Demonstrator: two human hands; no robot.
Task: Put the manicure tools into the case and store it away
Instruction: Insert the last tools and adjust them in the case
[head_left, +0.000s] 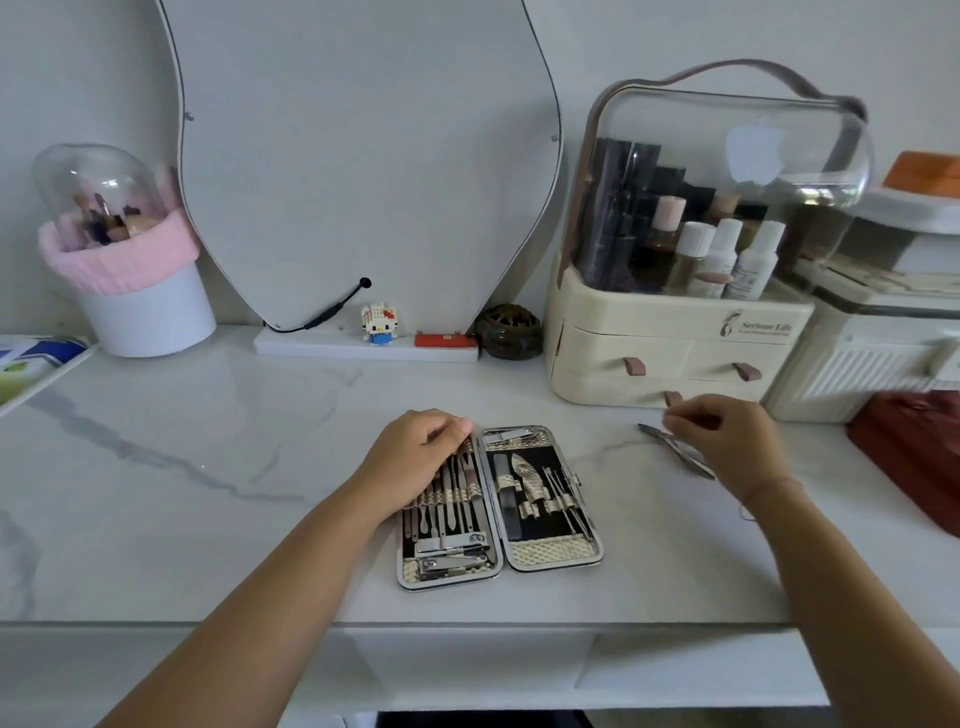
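1. While the left hand lay on the top of the open case's left half, fingers bent and close together and resting rather than wrapped round anything, I figured it was just pinning the case flat on the marble counter.
2. Right hand hung over the one loose tool, a metal nipper lying on the counter just right of the case. Fingertips looked bunched, but it was too blurry to tell if they had hold of it.
3. Case sat open near the counter's front edge with most loops filled, so that nipper looked like the last one to go in.
4. Room-wise, there was lots of bare marble on the left. On the right, a red pouch and the cream drawer organizer sat close by the hand, so a short lift toward the case seemed the easy path.
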